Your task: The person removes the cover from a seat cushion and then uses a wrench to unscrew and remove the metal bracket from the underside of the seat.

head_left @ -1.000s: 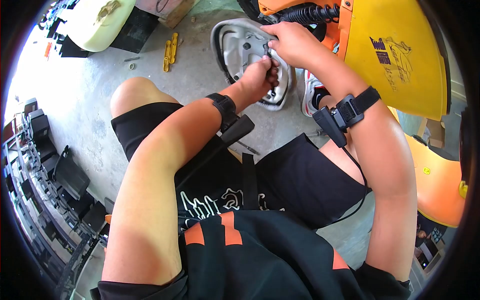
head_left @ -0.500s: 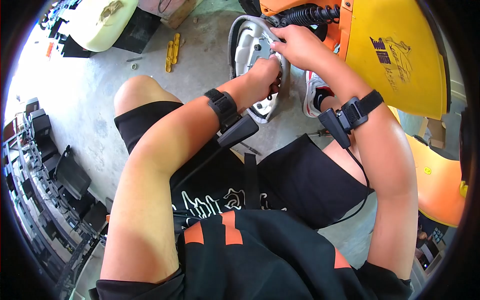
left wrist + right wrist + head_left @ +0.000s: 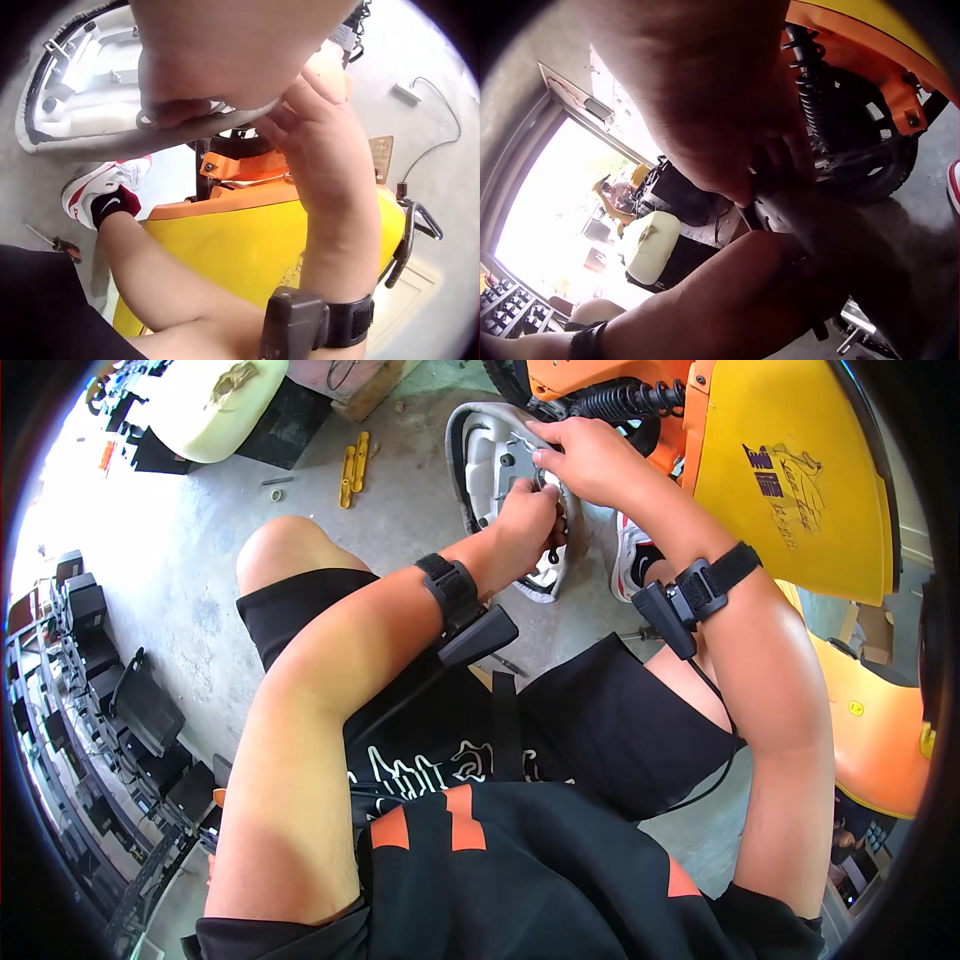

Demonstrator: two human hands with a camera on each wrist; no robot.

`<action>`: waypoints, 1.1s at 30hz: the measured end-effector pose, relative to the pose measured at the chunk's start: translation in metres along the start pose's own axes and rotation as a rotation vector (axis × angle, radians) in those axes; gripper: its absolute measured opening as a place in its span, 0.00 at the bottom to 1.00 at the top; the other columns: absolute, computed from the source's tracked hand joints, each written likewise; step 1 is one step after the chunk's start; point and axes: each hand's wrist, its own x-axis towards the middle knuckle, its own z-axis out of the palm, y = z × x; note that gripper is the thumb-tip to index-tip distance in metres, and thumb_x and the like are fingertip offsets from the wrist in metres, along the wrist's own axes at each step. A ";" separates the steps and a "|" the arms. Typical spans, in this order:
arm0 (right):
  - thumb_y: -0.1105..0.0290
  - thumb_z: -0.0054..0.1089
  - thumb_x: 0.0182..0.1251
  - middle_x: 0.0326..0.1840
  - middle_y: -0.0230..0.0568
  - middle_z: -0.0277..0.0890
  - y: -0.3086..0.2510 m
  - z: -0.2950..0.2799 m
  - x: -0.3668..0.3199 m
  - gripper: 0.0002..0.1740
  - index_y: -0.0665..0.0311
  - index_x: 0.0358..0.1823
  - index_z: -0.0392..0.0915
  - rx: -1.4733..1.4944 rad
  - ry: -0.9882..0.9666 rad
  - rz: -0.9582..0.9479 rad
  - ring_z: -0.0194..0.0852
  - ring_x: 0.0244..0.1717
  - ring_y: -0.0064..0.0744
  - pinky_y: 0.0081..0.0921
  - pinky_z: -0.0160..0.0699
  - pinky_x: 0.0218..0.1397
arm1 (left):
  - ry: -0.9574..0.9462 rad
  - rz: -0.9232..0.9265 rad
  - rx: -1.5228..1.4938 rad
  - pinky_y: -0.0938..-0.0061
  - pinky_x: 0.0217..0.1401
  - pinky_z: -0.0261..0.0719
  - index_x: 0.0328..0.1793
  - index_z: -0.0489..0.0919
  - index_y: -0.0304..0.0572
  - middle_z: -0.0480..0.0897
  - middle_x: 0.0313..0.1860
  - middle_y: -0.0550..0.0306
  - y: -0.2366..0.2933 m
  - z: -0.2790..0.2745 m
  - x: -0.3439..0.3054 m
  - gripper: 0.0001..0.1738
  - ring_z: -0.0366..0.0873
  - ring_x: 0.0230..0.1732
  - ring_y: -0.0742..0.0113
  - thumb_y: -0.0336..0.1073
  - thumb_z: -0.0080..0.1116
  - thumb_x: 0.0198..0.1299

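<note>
A scooter seat (image 3: 480, 452) with a white plastic underside and a grey padded rim is held tilted over the floor in the head view. My right hand (image 3: 597, 462) grips its right edge, thumb and fingers reaching over the rim. Over the underside, just below it, my left hand (image 3: 530, 525) is curled around a slim dark wrench (image 3: 554, 557); its ring-shaped end pokes out beneath the fingers and most of it is hidden. Metal brackets and black rubber buffers (image 3: 52, 105) show on the underside in the left wrist view.
Beyond the right hand stands an orange scooter frame with a black shock absorber (image 3: 640, 402) and a yellow body panel (image 3: 800, 470). Yellow metal parts (image 3: 353, 470) lie on the floor at the left. A screwdriver (image 3: 67, 247) rests near the shoe (image 3: 105, 184).
The seat has shifted and tipped more on edge, so its underside looks narrower. My left hand has moved slightly right and down over it, while my right hand keeps its grip.
</note>
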 end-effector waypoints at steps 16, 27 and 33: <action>0.67 0.58 0.63 0.47 0.58 0.79 -0.002 0.011 0.008 0.23 0.61 0.61 0.76 0.052 0.054 -0.082 0.78 0.49 0.56 0.40 0.75 0.54 | 0.014 0.113 -0.221 0.65 0.36 0.73 0.51 0.63 0.44 0.69 0.35 0.58 -0.012 -0.001 0.002 0.05 0.69 0.31 0.65 0.34 0.39 0.74; 0.67 0.58 0.63 0.46 0.58 0.80 -0.005 0.003 0.004 0.22 0.63 0.59 0.76 0.095 -0.005 -0.046 0.78 0.48 0.55 0.40 0.76 0.53 | 0.062 0.240 -0.123 0.71 0.35 0.75 0.53 0.67 0.45 0.72 0.35 0.61 -0.032 -0.009 0.020 0.07 0.71 0.29 0.68 0.37 0.42 0.75; 0.67 0.59 0.62 0.47 0.58 0.79 -0.003 0.003 0.003 0.20 0.67 0.55 0.78 0.125 0.012 -0.059 0.77 0.50 0.58 0.44 0.75 0.53 | 0.131 0.221 0.036 0.73 0.29 0.70 0.51 0.69 0.41 0.74 0.29 0.60 -0.024 -0.006 0.011 0.08 0.69 0.26 0.70 0.33 0.48 0.70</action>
